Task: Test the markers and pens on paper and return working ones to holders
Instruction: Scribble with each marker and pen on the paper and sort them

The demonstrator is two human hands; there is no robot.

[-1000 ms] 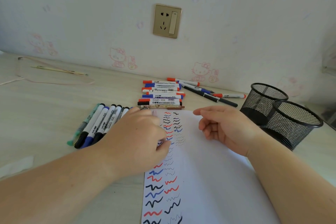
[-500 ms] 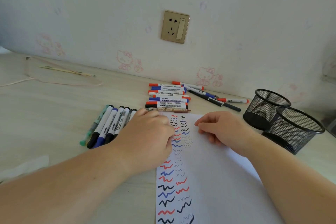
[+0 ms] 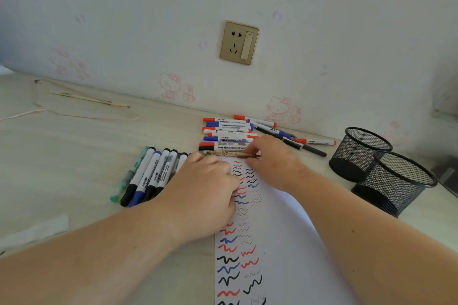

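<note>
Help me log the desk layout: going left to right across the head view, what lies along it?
Pink cord → row of capped markers → left hand → right hand → two black mesh holders.

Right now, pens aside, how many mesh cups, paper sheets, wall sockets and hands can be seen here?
Mesh holders: 2, back and front
Paper sheet: 1
Wall socket: 1
Hands: 2, the left hand and the right hand, which pinches a brown pen
Total: 6
</note>
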